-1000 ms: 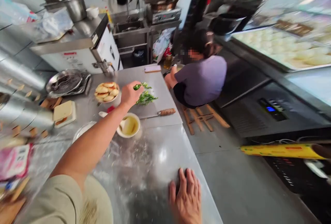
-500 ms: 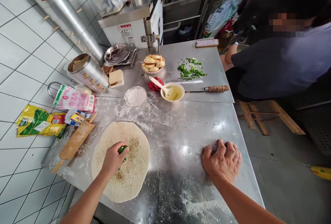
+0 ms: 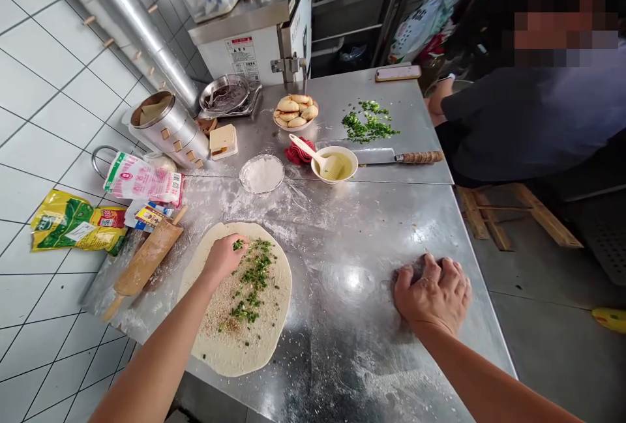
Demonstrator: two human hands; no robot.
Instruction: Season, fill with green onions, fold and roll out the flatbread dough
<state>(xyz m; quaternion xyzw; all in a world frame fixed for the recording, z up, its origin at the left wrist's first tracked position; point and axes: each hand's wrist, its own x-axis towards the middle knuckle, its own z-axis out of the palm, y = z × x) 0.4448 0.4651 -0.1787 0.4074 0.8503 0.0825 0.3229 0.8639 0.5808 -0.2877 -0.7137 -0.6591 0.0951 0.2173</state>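
left hand (image 3: 225,259) pinching chopped greens (image 3: 238,244) over the dough sheet (image 3: 232,296) | right hand (image 3: 435,294) palm-down on the tabletop (image 3: 362,240), fingers loosely apart, probably empty, palm's hidden tho | sprinkling's partway: middle-right got some, left edge bare, greens pile (image 3: 369,123) left by the knife (image 3: 408,158)

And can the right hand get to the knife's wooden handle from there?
Probably yes. The right hand rests on the metal tabletop, and only more of that surface shows between it and the wooden handle, which lies uncovered farther forward.
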